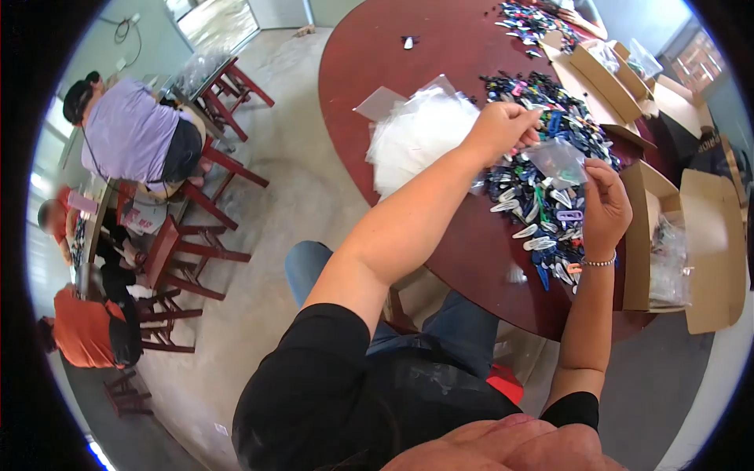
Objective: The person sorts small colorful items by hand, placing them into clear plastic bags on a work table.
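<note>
My left hand [506,129] reaches over the pile of snap hair clips [542,200] on the table. Its thumb and fingers are pinched together, and what lies between the tips is too small to tell from the clips behind. My right hand [605,200], with a beaded bracelet on the wrist, grips the edge of a small clear plastic bag [556,161]. The bag hangs between both hands, above the clips. Left of the pile, near my left forearm, lies a spread stack of clear plastic bags [420,129].
Cardboard boxes [652,235] stand along the right side of the dark red round table [353,47], one holding bagged items. More clips [522,20] and another person's arm [585,22] are at the far edge. Several people sit at tables on the left, near wooden stools [169,247].
</note>
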### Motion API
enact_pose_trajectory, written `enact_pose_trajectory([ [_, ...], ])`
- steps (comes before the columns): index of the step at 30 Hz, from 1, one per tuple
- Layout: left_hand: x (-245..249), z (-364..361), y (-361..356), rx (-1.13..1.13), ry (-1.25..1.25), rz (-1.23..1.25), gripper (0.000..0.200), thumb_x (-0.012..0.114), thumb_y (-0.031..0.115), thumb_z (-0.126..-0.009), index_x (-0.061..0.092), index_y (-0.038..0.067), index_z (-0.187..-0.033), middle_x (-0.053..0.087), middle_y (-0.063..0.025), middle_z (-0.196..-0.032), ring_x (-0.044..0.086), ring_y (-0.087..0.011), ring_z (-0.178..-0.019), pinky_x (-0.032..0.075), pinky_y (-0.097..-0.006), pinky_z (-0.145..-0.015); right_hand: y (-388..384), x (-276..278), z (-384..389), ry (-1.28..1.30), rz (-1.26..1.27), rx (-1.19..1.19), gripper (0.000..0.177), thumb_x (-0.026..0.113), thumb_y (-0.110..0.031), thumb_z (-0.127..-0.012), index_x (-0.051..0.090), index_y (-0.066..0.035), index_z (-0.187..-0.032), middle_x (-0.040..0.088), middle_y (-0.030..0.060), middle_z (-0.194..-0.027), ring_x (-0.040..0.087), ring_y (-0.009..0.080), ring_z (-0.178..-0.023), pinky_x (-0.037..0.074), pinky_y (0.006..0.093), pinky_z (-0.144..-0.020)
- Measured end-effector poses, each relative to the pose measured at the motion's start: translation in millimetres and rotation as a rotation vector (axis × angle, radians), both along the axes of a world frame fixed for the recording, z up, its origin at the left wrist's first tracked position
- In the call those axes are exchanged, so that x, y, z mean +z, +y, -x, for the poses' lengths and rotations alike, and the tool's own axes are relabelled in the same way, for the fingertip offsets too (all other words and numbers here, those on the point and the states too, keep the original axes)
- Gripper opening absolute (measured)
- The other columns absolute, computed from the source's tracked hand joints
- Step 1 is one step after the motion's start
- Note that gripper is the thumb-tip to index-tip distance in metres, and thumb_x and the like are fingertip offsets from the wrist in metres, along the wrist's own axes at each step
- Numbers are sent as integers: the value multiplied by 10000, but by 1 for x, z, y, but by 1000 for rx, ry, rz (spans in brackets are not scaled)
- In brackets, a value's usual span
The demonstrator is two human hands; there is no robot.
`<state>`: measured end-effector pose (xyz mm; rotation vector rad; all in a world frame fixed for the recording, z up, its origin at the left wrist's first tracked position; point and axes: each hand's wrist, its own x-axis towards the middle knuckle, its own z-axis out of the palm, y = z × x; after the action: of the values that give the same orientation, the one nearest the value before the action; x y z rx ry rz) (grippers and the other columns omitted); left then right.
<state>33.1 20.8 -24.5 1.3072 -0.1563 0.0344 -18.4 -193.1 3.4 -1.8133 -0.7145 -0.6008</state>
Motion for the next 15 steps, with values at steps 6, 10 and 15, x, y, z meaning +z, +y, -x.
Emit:
enact_pose_trajectory([
  [6,20,20,-13,-369,171,-28,477,545,451,-935,610,-6,-1056,686,-115,-933,662,-153,-849,517,-236,-703,-20,-5,-4,-57,-190,44,153,549,120,-864,618,58,-986,640,138,-1105,614,161,-995,491,257,-858],
  [10,20,25,-19,-413,171,-100,487,549,471,-927,632,-1,-1013,687,-116,-947,668,-166,-822,519,-239,-676,-19,-4,-3,-84,-251,13,167,545,121,-865,612,55,-1003,628,151,-1142,615,171,-1017,494,272,-880],
  [15,25,25,-12,-532,334,-152,706,364,646,-926,677,13,-902,704,-133,-894,683,-190,-765,513,-243,-614,-5,3,7,-223,-128,-177,135,608,96,-832,633,41,-952,648,149,-1097,635,195,-979,508,287,-841],
])
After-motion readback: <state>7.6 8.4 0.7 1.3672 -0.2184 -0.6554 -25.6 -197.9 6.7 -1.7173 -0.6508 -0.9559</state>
